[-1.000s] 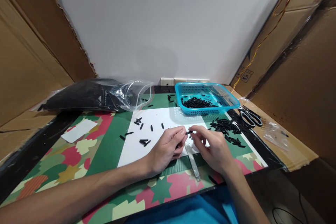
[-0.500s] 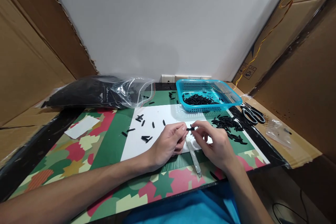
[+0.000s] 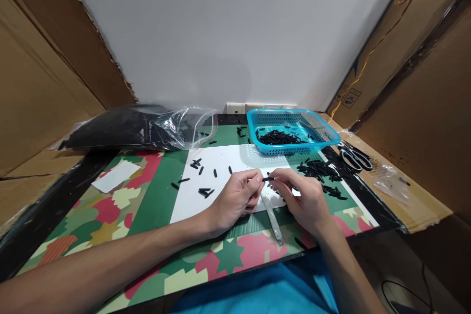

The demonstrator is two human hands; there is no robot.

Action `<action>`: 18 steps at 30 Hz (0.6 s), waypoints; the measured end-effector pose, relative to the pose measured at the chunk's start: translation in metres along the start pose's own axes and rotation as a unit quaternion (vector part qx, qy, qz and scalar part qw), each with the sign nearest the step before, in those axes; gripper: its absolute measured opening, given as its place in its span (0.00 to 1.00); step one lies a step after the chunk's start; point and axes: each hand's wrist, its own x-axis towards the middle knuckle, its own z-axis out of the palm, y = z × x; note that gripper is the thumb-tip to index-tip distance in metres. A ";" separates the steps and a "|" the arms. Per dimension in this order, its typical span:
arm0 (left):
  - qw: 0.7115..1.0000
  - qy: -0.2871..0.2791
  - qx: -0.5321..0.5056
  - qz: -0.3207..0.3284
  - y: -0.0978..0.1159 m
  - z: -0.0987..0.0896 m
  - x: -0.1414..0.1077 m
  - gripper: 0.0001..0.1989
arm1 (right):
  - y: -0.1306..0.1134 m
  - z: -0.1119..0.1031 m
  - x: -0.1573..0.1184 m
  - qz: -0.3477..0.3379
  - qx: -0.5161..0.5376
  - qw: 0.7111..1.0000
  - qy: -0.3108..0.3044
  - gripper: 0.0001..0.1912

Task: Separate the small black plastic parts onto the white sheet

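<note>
Between my two hands, over the white sheet, is a small black stick-shaped piece. My left hand is closed and pinches its left end between thumb and forefinger. At the other end my right hand pinches the piece with thumb and forefinger. Below the hands lies a narrow tool wrapped in pale tape, its upper end close to my left fingers. Several like black pieces are scattered on the sheet left of my hands, and a heap of them lies to the right.
A blue plastic basket with many black pieces stands at the back. Black-handled scissors and a small clear bag lie at right. At left are a large zip bag of black material and a white paper. Cardboard walls flank the table.
My right thumb and forefinger have closed in on the right end of the black piece. My left hand keeps its pinch, and the view has shifted slightly.
</note>
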 end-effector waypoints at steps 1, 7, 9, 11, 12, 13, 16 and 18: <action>1.000 0.002 0.001 -0.002 0.000 0.000 0.000 0.27 | 0.000 0.000 0.000 0.001 0.003 1.000 0.003 0.06; 1.000 0.012 0.011 -0.003 0.000 0.000 -0.001 0.23 | -0.002 0.000 -0.001 0.026 0.022 0.999 -0.002 0.03; 1.000 0.015 0.013 0.003 0.000 -0.001 -0.002 0.22 | -0.003 -0.001 -0.001 0.037 0.029 0.999 -0.006 0.02; 1.000 0.017 0.015 0.013 0.000 0.000 -0.003 0.21 | -0.003 -0.001 -0.001 0.045 0.041 0.998 -0.003 0.01; 1.000 0.016 0.016 0.018 0.000 0.000 -0.003 0.20 | -0.004 -0.002 -0.001 0.046 0.048 0.998 0.002 0.02; 0.999 0.015 0.017 0.023 0.000 0.000 -0.004 0.20 | -0.004 -0.002 0.000 0.045 0.053 0.998 0.007 0.02; 0.999 0.011 0.022 0.028 0.001 0.001 -0.005 0.20 | -0.005 -0.002 0.000 0.034 0.051 0.997 0.038 0.05; 0.999 0.009 0.025 0.027 0.001 0.001 -0.006 0.20 | -0.006 -0.003 0.000 0.028 0.043 0.997 0.056 0.06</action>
